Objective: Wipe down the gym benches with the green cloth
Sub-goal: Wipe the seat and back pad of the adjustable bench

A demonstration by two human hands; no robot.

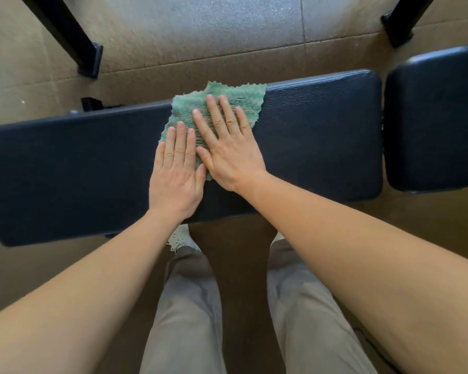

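A long black padded gym bench (322,136) runs left to right across the view. A green cloth (235,97) with zigzag edges lies spread flat on its middle, reaching the far edge. My right hand (227,147) lies flat on the cloth, fingers spread and pointing away from me. Beside it, my left hand (177,171) is also flat, its fingertips on the cloth's near left corner and its palm on the bare pad. Neither hand grips the cloth; both press on it with straight fingers.
A second black pad (438,120) sits just right of the bench, across a narrow gap. Two black metal frame legs (73,36) (405,20) stand on the tiled floor beyond. My legs in beige trousers and a white shoe (180,240) are under the near edge.
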